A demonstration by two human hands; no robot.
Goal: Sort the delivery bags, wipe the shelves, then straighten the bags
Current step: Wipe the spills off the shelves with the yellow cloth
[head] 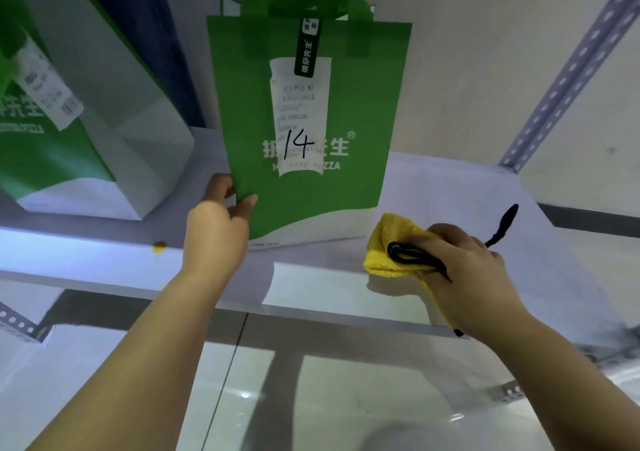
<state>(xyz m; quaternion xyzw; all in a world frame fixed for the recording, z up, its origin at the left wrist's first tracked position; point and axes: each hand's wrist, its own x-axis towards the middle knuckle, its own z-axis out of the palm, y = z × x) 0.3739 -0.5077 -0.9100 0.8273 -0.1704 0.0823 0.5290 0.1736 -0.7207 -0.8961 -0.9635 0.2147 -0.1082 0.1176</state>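
A green and white delivery bag stands upright on the white shelf, with a receipt on its front marked "14". My left hand grips the bag's lower left edge, thumb on the front and fingers behind it. My right hand holds a folded yellow cloth against the shelf at the bag's lower right corner. A black cord loops over the cloth under my fingers, and its end sticks out behind the hand.
A second green and white bag with a receipt stands at the left, a gap apart. A small yellow scrap lies on the shelf's front edge. A perforated metal upright rises at the right. Below lie a glossy tiled floor and another shelf bracket.
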